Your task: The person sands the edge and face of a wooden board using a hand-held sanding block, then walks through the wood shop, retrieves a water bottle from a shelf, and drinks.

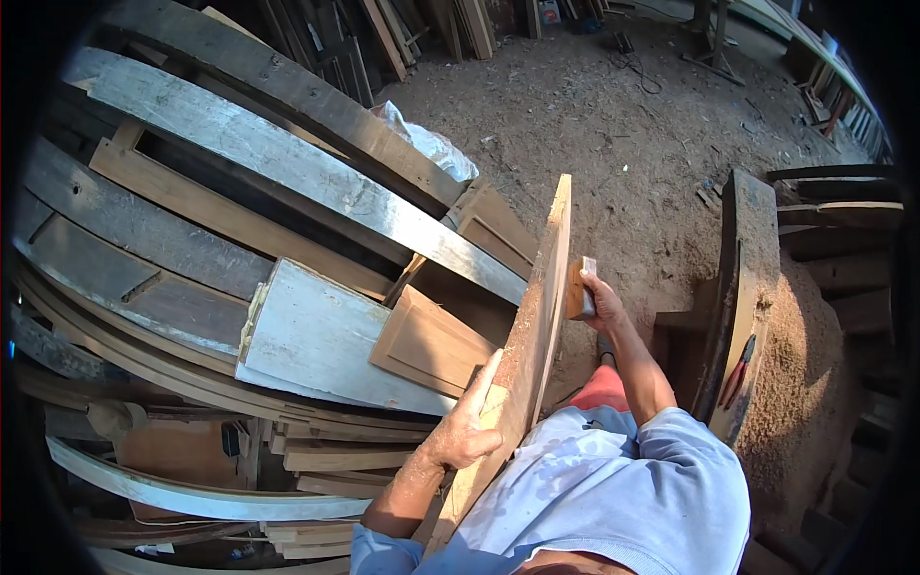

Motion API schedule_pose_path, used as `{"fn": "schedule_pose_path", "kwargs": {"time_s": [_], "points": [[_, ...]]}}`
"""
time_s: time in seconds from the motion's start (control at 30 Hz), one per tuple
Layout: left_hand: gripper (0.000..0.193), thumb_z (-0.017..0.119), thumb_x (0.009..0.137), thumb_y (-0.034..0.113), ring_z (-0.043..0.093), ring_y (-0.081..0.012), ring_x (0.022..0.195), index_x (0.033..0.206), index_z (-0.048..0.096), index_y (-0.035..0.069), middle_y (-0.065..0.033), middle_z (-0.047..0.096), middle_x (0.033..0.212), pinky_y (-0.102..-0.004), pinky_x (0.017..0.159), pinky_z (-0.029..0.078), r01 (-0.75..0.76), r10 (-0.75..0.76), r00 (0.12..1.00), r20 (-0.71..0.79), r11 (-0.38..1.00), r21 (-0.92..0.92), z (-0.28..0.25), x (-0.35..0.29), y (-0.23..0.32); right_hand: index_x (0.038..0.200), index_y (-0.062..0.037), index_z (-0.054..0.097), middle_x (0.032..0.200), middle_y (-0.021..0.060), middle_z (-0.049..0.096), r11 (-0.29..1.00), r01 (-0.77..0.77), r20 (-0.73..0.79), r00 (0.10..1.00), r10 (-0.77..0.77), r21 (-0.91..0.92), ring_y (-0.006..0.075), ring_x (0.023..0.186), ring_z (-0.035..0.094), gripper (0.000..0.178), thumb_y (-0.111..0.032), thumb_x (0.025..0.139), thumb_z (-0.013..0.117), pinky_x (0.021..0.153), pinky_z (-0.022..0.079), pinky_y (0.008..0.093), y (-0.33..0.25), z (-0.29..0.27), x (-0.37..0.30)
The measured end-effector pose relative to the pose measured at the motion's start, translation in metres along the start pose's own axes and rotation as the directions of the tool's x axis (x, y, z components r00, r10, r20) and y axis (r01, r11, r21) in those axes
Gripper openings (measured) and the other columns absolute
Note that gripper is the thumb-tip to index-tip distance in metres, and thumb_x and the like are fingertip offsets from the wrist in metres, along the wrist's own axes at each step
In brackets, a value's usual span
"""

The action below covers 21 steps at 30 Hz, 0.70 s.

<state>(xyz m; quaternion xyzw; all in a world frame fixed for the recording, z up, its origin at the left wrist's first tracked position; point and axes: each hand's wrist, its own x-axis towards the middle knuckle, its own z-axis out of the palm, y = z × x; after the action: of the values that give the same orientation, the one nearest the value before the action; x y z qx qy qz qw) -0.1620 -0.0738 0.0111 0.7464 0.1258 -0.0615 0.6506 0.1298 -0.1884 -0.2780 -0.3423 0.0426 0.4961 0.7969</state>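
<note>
A long light-brown wooden board [522,369] stands on its edge in front of my body, slanting away from me, with sawdust on its side. My left hand [467,436] grips the board near its closer end, its index finger stretched along the wood and the thumb hidden. On the board's right side, a little apart from it, my right hand [602,299] holds a small wooden block [578,289] with a pale face. The lower part of that block is partly covered by my fingers.
Stacked planks [316,182] and a white-painted panel [321,331] lie to the left, beside a small panelled wood piece [431,340]. Red-handled pliers [736,379] rest on a beam [743,240] at the right, by a sawdust heap [791,374]. Shavings litter the dirt floor [613,134].
</note>
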Motion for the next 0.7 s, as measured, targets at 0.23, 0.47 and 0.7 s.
{"fn": "schedule_pose_path", "kwargs": {"time_s": [0.23, 0.47, 0.7], "points": [[0.099, 0.051, 0.068, -0.008, 0.037, -0.025, 0.138, 0.157, 0.01, 0.002, -0.0191, 0.033, 0.155, -0.0296, 0.104, 0.038, 0.289, -0.289, 0.957, 0.002, 0.956, -0.043, -0.022, -0.033, 0.01, 0.108, -0.008, 0.052, 0.087, 0.0065, 0.061, 0.998, 0.041, -0.022, 0.999, -0.042, -0.051, 0.022, 0.072, 0.067, 0.041, -0.043, 0.091, 0.067, 0.06, 0.06, 0.0419, 0.003, 0.045, -0.013], [0.097, 0.048, 0.067, -0.014, 0.044, -0.0194, 0.133, 0.157, 0.015, 0.0, -0.0143, 0.036, 0.155, -0.0241, 0.096, 0.045, 0.372, -0.377, 0.921, -0.099, 0.926, -0.068, -0.037, -0.072, 0.009, 0.106, -0.0104, 0.052, 0.097, 0.0057, 0.066, 0.93, 0.304, 0.003, 0.951, -0.31, -0.207, 0.0145, 0.082, 0.067, 0.03, -0.037, 0.096, 0.062, 0.073, 0.058, 0.0318, -0.009, 0.062, 0.052], [0.098, 0.052, 0.066, -0.014, 0.022, -0.0163, 0.147, 0.156, 0.016, -0.001, -0.0119, 0.03, 0.158, -0.0282, 0.116, 0.02, 0.276, -0.292, 0.951, -0.101, 0.949, -0.151, -0.013, -0.111, -0.009, 0.099, -0.0059, 0.063, 0.092, 0.0048, 0.067, 0.926, 0.36, 0.106, 0.931, -0.349, -0.111, 0.0136, 0.081, 0.065, 0.038, -0.043, 0.092, 0.064, 0.072, 0.055, 0.0305, -0.044, 0.075, 0.092]]}}
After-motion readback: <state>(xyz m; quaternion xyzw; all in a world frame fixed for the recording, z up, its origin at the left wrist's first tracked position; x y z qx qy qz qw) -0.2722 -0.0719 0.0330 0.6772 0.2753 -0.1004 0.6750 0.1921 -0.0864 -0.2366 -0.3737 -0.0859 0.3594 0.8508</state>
